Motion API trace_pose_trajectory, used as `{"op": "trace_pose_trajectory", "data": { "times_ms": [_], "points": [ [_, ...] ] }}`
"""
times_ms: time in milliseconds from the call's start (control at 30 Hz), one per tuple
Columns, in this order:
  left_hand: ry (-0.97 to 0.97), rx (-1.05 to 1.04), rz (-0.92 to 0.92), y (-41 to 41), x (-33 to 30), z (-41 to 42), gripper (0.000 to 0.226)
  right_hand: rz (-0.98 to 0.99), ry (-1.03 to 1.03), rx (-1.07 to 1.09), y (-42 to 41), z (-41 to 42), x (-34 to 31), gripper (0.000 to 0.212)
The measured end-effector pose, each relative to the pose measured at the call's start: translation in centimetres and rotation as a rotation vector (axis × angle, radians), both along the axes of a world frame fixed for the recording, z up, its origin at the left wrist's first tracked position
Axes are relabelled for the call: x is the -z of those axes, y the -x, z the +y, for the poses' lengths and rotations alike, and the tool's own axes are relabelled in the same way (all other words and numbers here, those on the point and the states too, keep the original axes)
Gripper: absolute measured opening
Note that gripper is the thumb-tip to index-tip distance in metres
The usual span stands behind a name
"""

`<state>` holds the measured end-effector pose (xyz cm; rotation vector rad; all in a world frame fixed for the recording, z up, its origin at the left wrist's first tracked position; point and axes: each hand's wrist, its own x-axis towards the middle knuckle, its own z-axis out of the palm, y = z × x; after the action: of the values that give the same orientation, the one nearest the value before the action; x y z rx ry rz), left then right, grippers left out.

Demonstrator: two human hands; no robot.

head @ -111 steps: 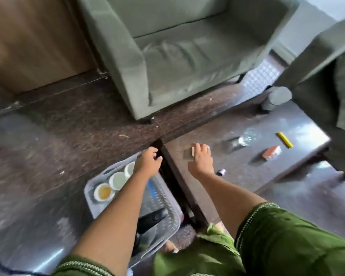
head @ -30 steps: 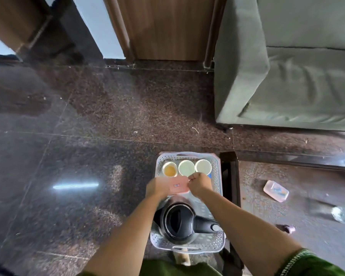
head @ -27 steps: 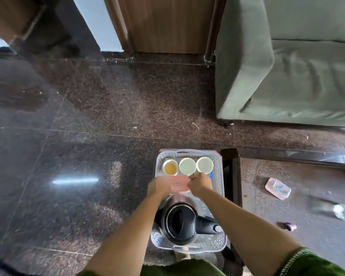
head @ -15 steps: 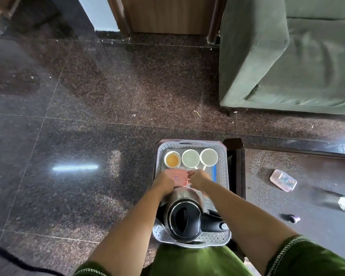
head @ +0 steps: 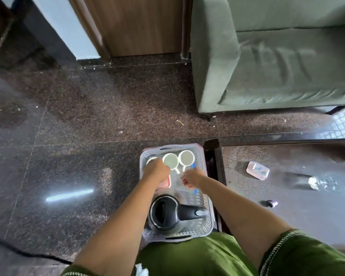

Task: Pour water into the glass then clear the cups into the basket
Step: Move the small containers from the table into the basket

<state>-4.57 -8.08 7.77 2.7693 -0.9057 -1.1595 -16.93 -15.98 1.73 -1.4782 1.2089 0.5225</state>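
Observation:
A grey perforated basket [head: 209,222] stands on the floor beside the low table. Three white cups sit in a row at its far end: the middle cup [head: 170,160], the right cup [head: 186,157] and a left cup [head: 150,160] mostly hidden by my left hand. A black kettle [head: 163,214] fills the near end. My left hand [head: 156,170] is curled down over a pink box [head: 166,182] lying in the basket. My right hand [head: 191,177] hovers just right of it, blurred, fingers loosely curled, holding nothing. The glass [head: 323,183] stands on the table.
The dark low table [head: 307,216] is at the right, carrying a second pink box [head: 257,170] and a small purple object [head: 272,203]. A green sofa [head: 277,62] stands beyond it. A black cable [head: 18,251] crosses the polished floor at the lower left.
The pink box, held up by both hands over the basket, has come down into it behind the kettle. My right hand has let go and moved slightly right.

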Motion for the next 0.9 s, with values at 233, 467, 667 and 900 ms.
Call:
{"op": "trace_pose_trajectory", "data": {
  "times_ms": [233, 467, 667, 900],
  "points": [
    [0.257, 0.165, 0.11, 14.0, -2.5, -12.8, 0.031, -0.112, 0.506, 0.314, 11.9, -4.7, -1.9, 0.02],
    [0.106, 0.123, 0.247, 25.0, 7.3, -18.3, 0.033, 0.184, 0.357, 0.438, 24.8, -13.6, 4.4, 0.028],
    [0.06, 0.022, 0.246, 28.3, 18.3, -22.8, 0.052, 0.264, 0.23, 0.471, 29.1, -18.8, 12.9, 0.048],
    [0.063, -0.324, 0.512, 28.5, 32.2, -25.0, 0.083, 0.192, 0.181, 0.51, 27.6, -21.5, 16.8, 0.041]
  ]
}}
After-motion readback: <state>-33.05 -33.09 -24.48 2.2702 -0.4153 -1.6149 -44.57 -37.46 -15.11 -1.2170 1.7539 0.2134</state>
